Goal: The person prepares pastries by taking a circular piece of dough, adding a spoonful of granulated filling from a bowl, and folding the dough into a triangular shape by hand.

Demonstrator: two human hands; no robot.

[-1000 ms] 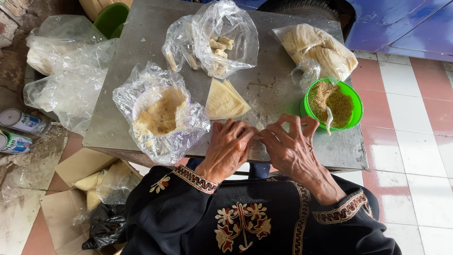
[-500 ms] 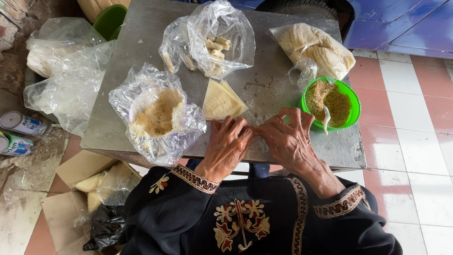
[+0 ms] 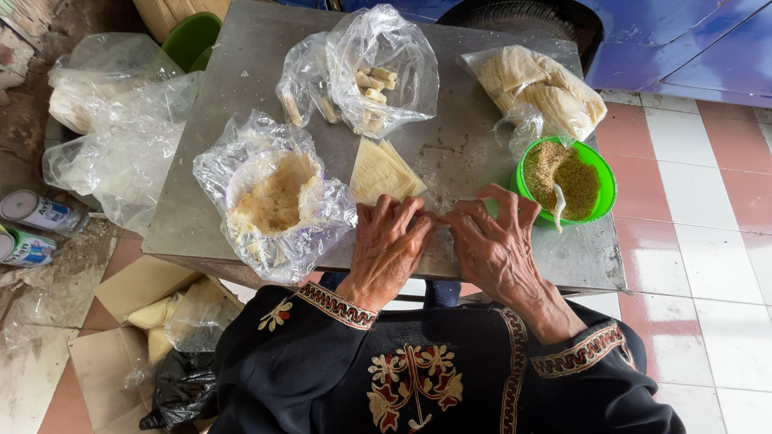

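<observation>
My left hand (image 3: 389,245) and my right hand (image 3: 492,245) rest side by side on the grey metal table (image 3: 241,96), fingertips meeting over a small pale piece between them; the fingers hide most of it. Just beyond my left hand lies a stack of pale triangular wrapper sheets (image 3: 383,172). A bowl of yellowish filling in a clear plastic bag (image 3: 273,201) stands to the left. To the right, a green bowl (image 3: 595,165) holds brown crumbs and a white spoon (image 3: 558,205).
A clear bag with finished small rolls (image 3: 371,80) lies at the table's far middle, a bag of pale wrappers (image 3: 537,88) at the far right. Crumpled plastic bags (image 3: 112,137), two cans (image 3: 32,225) and cardboard boxes (image 3: 137,321) sit on the left floor. A blue vehicle (image 3: 683,40) stands behind.
Both hands have stayed pressed together on the table, with the fingers shifting slightly over the small piece. Nothing else has moved.
</observation>
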